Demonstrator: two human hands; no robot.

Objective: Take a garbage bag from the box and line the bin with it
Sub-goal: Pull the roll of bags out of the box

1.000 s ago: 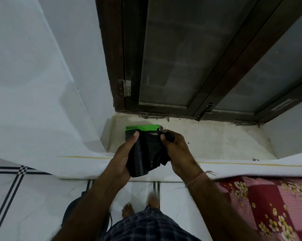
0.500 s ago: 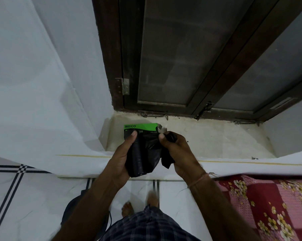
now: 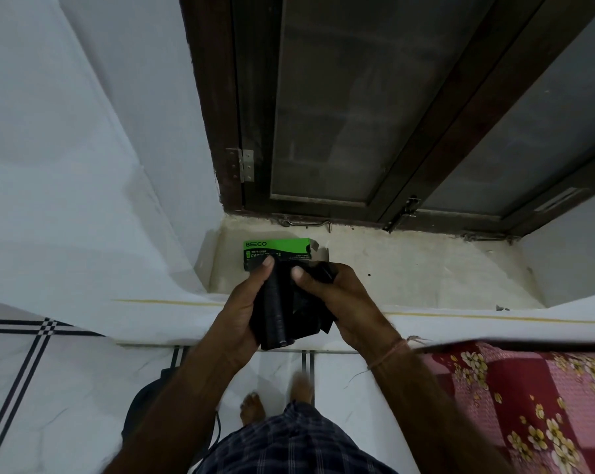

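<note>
A green and black garbage bag box (image 3: 276,248) lies on the window sill (image 3: 409,271), its right flap open. Just in front of it I hold a black roll of garbage bags (image 3: 278,313) above the sill's front edge. My left hand (image 3: 245,309) grips the rolled part, thumb on top. My right hand (image 3: 337,302) pinches the loose, crumpled end of black plastic (image 3: 309,319) peeled off the roll. A dark round shape (image 3: 145,408) on the floor under my left forearm may be the bin; most of it is hidden.
A dark wooden window frame (image 3: 323,114) with glass panes rises behind the sill. White walls flank it left and right. A red floral bedspread (image 3: 515,405) lies at the lower right. My bare feet (image 3: 255,408) stand on white floor tiles with black lines.
The roll has turned in my hands, so its cylinder now shows on the left side. The loose plastic has been drawn rightwards by my right hand. Both hands stay by the box.
</note>
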